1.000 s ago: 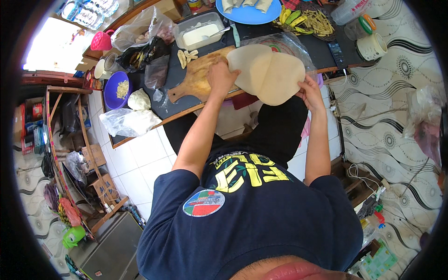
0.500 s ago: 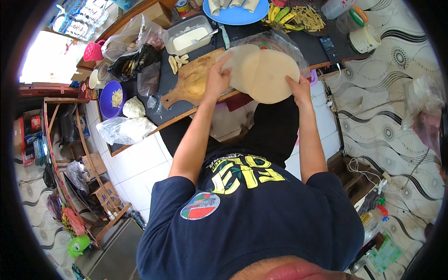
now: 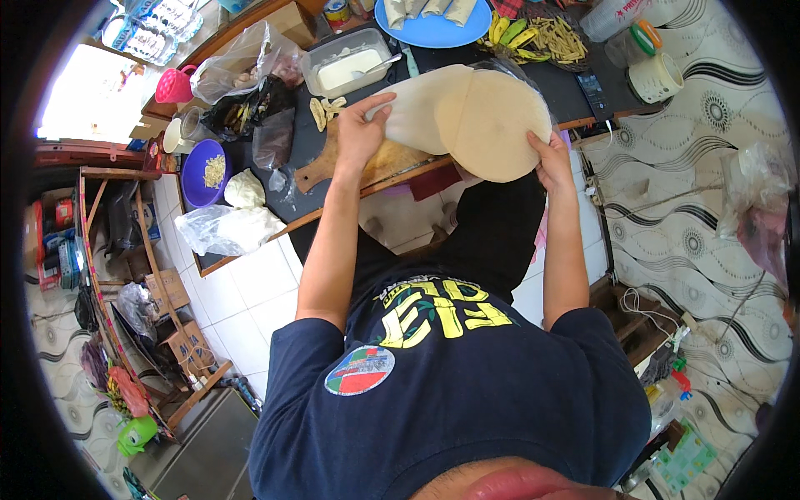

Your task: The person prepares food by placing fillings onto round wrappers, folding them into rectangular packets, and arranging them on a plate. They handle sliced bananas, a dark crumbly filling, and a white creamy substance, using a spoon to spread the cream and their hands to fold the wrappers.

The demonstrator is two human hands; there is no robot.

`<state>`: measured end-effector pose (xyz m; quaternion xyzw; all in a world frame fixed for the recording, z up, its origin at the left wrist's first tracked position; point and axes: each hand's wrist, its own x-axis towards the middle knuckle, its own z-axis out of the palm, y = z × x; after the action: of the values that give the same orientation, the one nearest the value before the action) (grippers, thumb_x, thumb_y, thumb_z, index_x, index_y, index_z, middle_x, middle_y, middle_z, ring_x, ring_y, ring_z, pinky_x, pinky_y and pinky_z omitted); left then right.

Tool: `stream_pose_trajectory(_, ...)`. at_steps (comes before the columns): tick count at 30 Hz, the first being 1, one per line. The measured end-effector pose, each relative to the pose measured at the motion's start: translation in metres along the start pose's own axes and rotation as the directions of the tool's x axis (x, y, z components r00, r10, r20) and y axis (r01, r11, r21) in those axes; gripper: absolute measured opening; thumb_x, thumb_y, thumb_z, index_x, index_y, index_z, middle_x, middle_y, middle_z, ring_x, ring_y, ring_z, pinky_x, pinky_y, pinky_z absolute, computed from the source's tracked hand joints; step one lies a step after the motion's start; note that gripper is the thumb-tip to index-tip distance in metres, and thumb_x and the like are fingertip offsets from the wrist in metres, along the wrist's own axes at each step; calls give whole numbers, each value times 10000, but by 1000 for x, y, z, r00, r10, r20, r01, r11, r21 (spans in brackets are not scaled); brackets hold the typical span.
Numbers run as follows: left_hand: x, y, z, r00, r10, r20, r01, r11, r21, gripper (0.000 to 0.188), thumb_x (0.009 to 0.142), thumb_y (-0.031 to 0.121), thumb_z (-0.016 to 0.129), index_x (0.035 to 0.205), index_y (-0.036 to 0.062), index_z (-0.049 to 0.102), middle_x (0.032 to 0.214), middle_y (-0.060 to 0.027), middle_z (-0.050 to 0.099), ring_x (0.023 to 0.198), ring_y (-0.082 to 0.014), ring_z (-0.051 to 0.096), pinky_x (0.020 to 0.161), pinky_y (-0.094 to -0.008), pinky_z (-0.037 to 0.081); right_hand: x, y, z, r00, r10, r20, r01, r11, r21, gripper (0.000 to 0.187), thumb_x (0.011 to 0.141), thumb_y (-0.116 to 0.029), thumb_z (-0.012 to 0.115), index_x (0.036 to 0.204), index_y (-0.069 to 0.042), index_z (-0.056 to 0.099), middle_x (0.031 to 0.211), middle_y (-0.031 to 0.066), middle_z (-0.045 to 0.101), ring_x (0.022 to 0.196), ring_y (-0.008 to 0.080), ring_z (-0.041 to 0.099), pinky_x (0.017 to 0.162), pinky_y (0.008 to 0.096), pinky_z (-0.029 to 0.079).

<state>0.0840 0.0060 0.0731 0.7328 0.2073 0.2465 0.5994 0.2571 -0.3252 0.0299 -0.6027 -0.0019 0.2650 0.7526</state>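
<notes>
The round stack (image 3: pixel 500 129) and one pale sheet (image 3: pixel 421 104) are held raised, partly over the board (image 3: pixel 398 162); thin, light and probably easily torn, both are best taken by the rim. The sheet is pinched by the nearly closed left hand (image 3: pixel 360 140), the stack by the right hand (image 3: pixel 553 160).

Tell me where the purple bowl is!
In the head view, the purple bowl is at the left end of the table, beside the whitish plastic bag.
</notes>
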Motion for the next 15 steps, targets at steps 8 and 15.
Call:
stream_pose_trajectory(8, -2, 22, -42, 1000, -13, -21, 15, 994, 111, 238, 912, 25, 680, 1125, 64, 780, 1057, -93, 778, 894, -80, 657, 817, -254, 520, 6, -21, 4, 993, -2, 122, 8, 999, -47, 317, 970, -47, 672, 1277, 11, 625, 1188, 119, 718, 1016, 198, 710, 880, 344, 579)
stream_pose_trajectory(15, -8, 55, -87, 984, 120, -130, -105, 988, 113, 222, 925, 0, 659, 1113, 22, 774, 979, -64, 765, 848, -77, 639, 787, -242, 515, 23, -36, 8, 994, 43, 103, -35, 997, -74, 304, 973, -61, 673, 1270, -16, 630, 1182, 122, 719, 1015, 211, 713, 895, 352, 581)
